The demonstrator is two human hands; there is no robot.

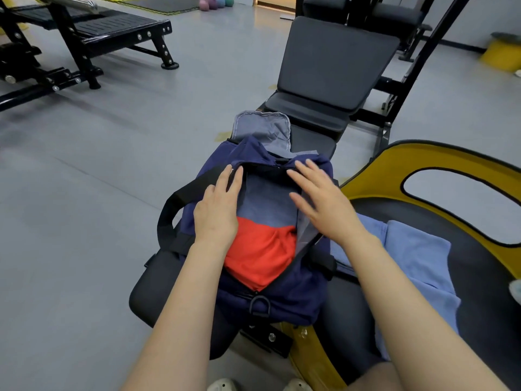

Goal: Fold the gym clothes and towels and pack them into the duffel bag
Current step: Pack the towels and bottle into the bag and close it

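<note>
Both hands, left (217, 213) and right (324, 204), flat-fingered, holding nothing, on duffel bag (296, 294); red garment (259, 255) packed inside, blue towels (417, 258) beside bag unpacked.

Flat hands (218, 206) over open duffel bag (296, 289)

A: Single head view, wide-angle, looking forward and down, close over the bench (146, 292).
B: Facing?
A: Along the bench toward 12 o'clock; floor (84, 165) from 9 to 11. No second view.

Navy duffel bag (293, 294) (red garment (259, 255), blue towel (417, 255))
</note>
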